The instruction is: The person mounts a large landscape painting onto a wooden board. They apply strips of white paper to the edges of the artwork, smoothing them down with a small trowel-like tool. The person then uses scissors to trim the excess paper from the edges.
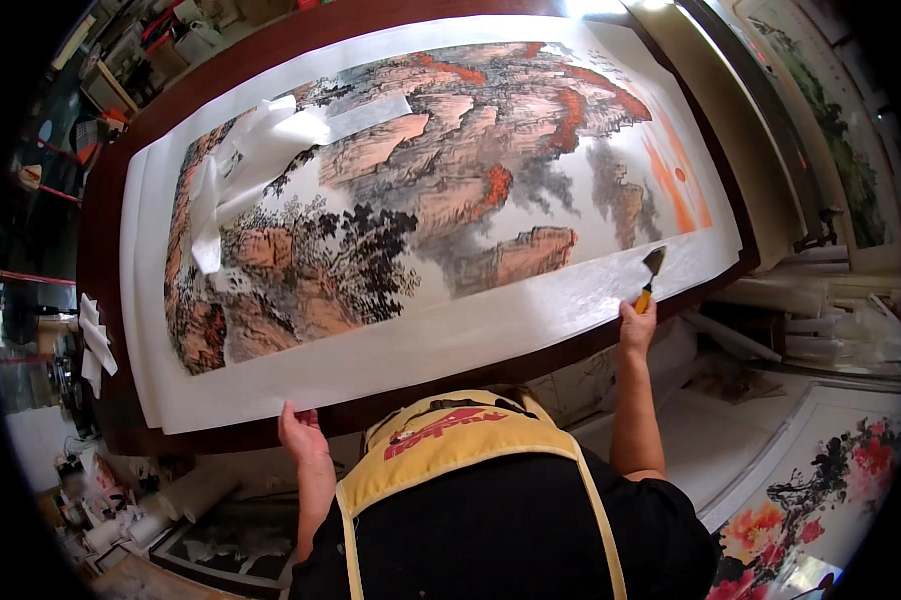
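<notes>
A large landscape painting (500,250) with pink rock cliffs, dark trees and orange foliage lies on white backing paper (390,370) on a dark red table (120,250). Crumpled, torn white paper strips (215,220) and a flat strip lie over its upper left part. My right hand (637,320) grips the yellow handle of a tool (654,262) with a flat, dark triangular head, held over the right part of the lower white margin. My left hand (303,433) is at the near paper edge, left of centre, fingers loosely bent and apart; whether it touches the paper is unclear.
A yellow apron (450,440) shows on my body at bottom centre. A peony painting (760,530) lies at lower right. Paper rolls (180,500) and a dark framed picture (225,555) sit at lower left. A long green hanging painting (835,150) stands at right. Clutter fills the upper left.
</notes>
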A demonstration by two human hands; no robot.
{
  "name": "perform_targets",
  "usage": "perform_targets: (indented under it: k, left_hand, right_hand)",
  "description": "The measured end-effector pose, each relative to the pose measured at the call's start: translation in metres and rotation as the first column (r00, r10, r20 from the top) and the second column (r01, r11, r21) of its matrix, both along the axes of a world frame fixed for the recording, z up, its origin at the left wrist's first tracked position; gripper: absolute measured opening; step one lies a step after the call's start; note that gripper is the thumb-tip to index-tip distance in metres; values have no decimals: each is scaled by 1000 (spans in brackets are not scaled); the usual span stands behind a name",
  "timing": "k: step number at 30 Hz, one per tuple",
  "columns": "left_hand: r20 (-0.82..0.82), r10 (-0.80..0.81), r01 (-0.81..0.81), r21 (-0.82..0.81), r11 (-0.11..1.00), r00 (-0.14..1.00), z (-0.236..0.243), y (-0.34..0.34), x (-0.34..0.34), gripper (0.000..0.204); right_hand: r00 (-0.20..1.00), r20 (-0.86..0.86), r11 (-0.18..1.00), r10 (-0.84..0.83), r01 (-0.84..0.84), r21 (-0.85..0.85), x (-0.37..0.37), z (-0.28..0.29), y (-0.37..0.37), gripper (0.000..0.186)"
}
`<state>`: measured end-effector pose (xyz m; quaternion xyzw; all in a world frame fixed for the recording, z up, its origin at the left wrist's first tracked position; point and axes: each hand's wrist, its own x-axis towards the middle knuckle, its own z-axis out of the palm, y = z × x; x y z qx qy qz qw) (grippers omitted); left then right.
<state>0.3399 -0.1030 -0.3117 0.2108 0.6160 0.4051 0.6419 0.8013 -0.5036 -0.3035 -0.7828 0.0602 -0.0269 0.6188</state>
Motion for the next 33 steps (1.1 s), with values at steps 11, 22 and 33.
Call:
perform_targets:
  k: [11, 22, 33]
  left_hand:
    - [129, -26, 4, 168, 986, 991, -26, 26, -1, 27]
    - [124, -167, 134, 237, 962, 978, -42, 51, 6, 22]
    - [-896, -276, 894, 229, 386, 349, -26, -1, -26, 29]
  right_hand:
    - [991, -114, 990, 71, -56, 127, 10, -7, 7, 22]
    - [989, -41, 933, 145, -151, -326, 37, -37, 4, 20]
    - [974, 31, 860, 225, -184, -476, -8, -3, -20, 27]
